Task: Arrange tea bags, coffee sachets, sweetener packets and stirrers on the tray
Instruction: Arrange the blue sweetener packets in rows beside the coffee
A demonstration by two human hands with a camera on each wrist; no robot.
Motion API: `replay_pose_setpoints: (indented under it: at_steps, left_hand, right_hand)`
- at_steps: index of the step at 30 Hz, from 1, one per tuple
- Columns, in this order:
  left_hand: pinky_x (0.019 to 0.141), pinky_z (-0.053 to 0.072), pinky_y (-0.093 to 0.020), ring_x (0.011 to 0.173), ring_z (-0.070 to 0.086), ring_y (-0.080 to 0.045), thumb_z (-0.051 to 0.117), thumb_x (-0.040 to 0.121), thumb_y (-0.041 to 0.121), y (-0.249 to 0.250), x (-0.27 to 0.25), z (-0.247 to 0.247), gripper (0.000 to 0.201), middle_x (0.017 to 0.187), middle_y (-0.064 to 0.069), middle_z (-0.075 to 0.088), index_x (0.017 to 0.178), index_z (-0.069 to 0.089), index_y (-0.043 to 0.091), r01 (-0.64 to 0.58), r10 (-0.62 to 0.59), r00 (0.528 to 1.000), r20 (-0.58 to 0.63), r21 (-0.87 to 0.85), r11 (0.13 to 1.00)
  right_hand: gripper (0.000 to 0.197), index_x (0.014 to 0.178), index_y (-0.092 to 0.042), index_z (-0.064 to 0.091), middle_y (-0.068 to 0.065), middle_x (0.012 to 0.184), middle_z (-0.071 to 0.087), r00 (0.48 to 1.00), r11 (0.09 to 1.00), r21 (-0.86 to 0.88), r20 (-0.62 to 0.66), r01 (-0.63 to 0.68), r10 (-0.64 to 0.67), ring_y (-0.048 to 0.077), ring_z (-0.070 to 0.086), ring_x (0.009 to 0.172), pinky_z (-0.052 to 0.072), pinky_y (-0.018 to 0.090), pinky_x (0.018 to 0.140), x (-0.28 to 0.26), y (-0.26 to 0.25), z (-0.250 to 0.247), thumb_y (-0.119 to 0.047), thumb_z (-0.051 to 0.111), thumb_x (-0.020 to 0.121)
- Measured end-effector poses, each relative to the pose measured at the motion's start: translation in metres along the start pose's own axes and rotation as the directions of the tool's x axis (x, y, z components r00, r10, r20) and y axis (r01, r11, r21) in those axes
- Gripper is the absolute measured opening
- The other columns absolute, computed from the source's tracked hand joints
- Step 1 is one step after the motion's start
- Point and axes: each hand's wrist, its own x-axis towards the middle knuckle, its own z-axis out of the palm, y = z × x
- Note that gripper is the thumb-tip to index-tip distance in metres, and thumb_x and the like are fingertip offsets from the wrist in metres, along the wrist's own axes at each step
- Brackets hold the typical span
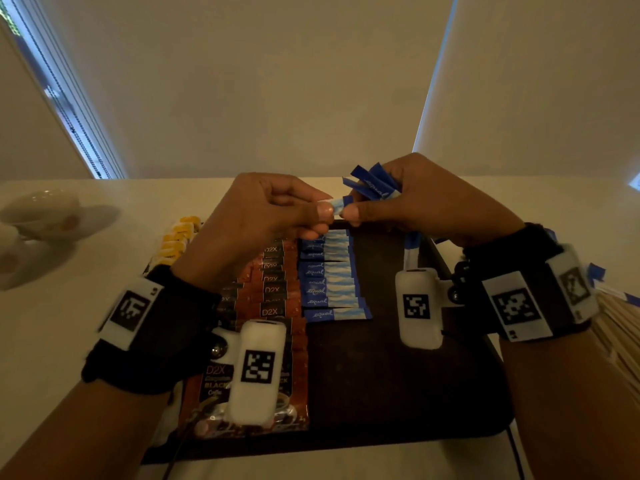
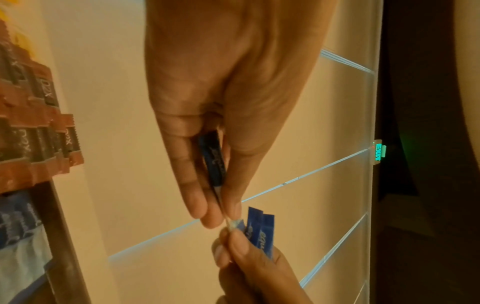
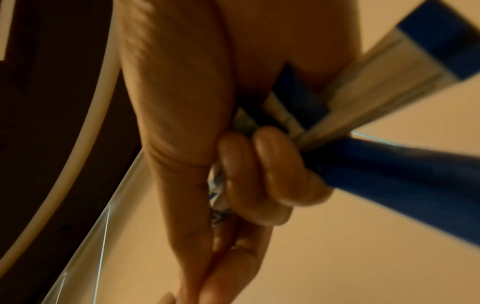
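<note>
Above the far edge of the dark tray [image 1: 398, 375], my left hand [image 1: 326, 205] pinches one blue-and-white sweetener packet [image 1: 337, 203] between thumb and fingers. The packet [image 2: 213, 158] runs along the left hand [image 2: 221, 214] in the left wrist view. My right hand [image 1: 350, 206] grips a fanned bundle of sweetener packets [image 1: 374, 183] and its thumb also nips the single packet's other end. On the tray lie a row of sweetener packets [image 1: 329, 282], a row of brown coffee sachets [image 1: 273, 292] and yellow tea bags [image 1: 176, 237]. In the right wrist view, fingers [image 3: 259, 164] curl round the bundle [image 3: 376, 92].
Pale wooden stirrers [image 1: 620, 327] lie on the white table beside the tray's right edge, with a few blue packets [image 1: 595, 271] behind my right wrist. Cups on saucers [image 1: 41, 213] stand at the far left. The tray's right half shows bare dark surface.
</note>
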Motion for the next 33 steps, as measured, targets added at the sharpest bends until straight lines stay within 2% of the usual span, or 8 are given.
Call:
replay_pose_setpoints:
  at_steps: [3, 7, 11, 14, 17, 22, 28, 33]
  left_hand:
    - [0.06, 0.055, -0.017, 0.063, 0.069, -0.011, 0.067, 0.073, 0.016, 0.003, 0.0, -0.004, 0.019, 0.077, -0.01, 0.073, 0.089, 0.069, 0.005, 0.028, -0.032, 0.998, 0.049, 0.068, 0.997]
    - [0.061, 0.056, -0.018, 0.062, 0.067, -0.011, 0.066, 0.075, 0.013, 0.005, -0.001, -0.012, 0.014, 0.077, -0.011, 0.073, 0.085, 0.07, 0.005, 0.072, -0.093, 0.988, 0.127, 0.158, 0.985]
    - [0.066, 0.058, -0.021, 0.068, 0.07, -0.018, 0.069, 0.076, 0.013, 0.005, -0.001, -0.033, 0.012, 0.074, -0.01, 0.073, 0.086, 0.071, 0.005, 0.08, -0.115, 0.99, 0.086, 0.334, 0.939]
    - [0.069, 0.055, -0.015, 0.077, 0.069, -0.015, 0.071, 0.075, 0.023, 0.012, -0.005, -0.041, 0.015, 0.079, -0.003, 0.073, 0.087, 0.073, 0.013, -0.007, 0.012, 1.0, -0.007, 0.469, 0.883]
    - [0.067, 0.044, -0.016, 0.08, 0.061, -0.006, 0.072, 0.067, 0.044, 0.024, -0.006, -0.014, 0.035, 0.084, 0.011, 0.066, 0.095, 0.071, 0.024, -0.174, 0.182, 0.981, 0.062, 0.683, 0.709]
    - [0.072, 0.027, -0.024, 0.087, 0.04, -0.007, 0.067, 0.081, 0.04, 0.02, 0.01, 0.022, 0.038, 0.091, 0.009, 0.046, 0.113, 0.065, 0.021, -0.325, 0.255, 0.934, 0.251, 0.894, 0.31]
    - [0.072, 0.031, -0.026, 0.083, 0.042, -0.008, 0.067, 0.082, 0.033, 0.021, 0.018, 0.021, 0.027, 0.09, 0.007, 0.049, 0.103, 0.066, 0.016, -0.338, 0.295, 0.921, 0.254, 0.897, 0.283]
    - [0.06, 0.031, -0.016, 0.065, 0.041, 0.0, 0.071, 0.079, 0.03, 0.022, 0.017, 0.017, 0.024, 0.081, 0.011, 0.048, 0.097, 0.067, 0.015, -0.334, 0.273, 0.928, 0.253, 0.89, 0.311]
  right_hand:
    - [0.038, 0.09, 0.01, 0.063, 0.03, 0.083, 0.06, 1.0, 1.0, -0.011, 0.021, -0.006, 0.006, 0.013, 0.053, 0.059, 0.04, 0.017, 0.052, -0.001, 0.0, -0.003, -0.025, 0.072, 0.079]
    - [0.027, 0.081, 0.007, 0.064, 0.032, 0.081, 0.058, 0.994, 0.998, 0.016, 0.093, -0.056, 0.055, 0.018, 0.049, 0.059, 0.037, 0.014, 0.048, -0.004, -0.003, -0.008, -0.019, 0.071, 0.08]
    - [0.027, 0.082, 0.011, 0.064, 0.012, 0.066, 0.059, 0.987, 0.99, 0.036, 0.089, -0.136, 0.132, 0.004, 0.043, 0.043, 0.033, 0.012, 0.041, -0.003, 0.002, -0.013, -0.015, 0.07, 0.08]
    - [0.025, 0.078, 0.009, 0.064, 0.005, 0.055, 0.054, 0.975, 0.976, 0.052, 0.078, -0.21, 0.206, 0.005, 0.037, 0.038, 0.029, 0.014, 0.039, -0.004, 0.006, -0.02, -0.016, 0.072, 0.079]
    - [0.021, 0.065, -0.003, 0.061, -0.007, 0.038, 0.047, 0.963, 0.964, 0.058, 0.092, -0.258, 0.252, 0.004, 0.032, 0.034, 0.026, 0.015, 0.036, -0.002, 0.005, -0.015, -0.015, 0.071, 0.08]
    - [0.019, 0.065, -0.009, 0.061, -0.007, 0.038, 0.047, 0.956, 0.957, 0.072, 0.1, -0.282, 0.275, 0.003, 0.033, 0.035, 0.026, 0.015, 0.036, 0.0, 0.004, -0.015, -0.015, 0.07, 0.08]
    - [0.012, 0.074, -0.01, 0.065, -0.006, 0.05, 0.056, 0.961, 0.96, 0.107, 0.136, -0.257, 0.242, 0.002, 0.037, 0.037, 0.03, 0.012, 0.037, -0.002, 0.009, -0.023, -0.018, 0.069, 0.081]
    - [0.019, 0.089, -0.011, 0.07, 0.001, 0.071, 0.064, 0.95, 0.944, 0.147, 0.147, -0.296, 0.276, 0.003, 0.034, 0.038, 0.027, 0.012, 0.037, -0.005, 0.017, -0.033, -0.028, 0.062, 0.087]
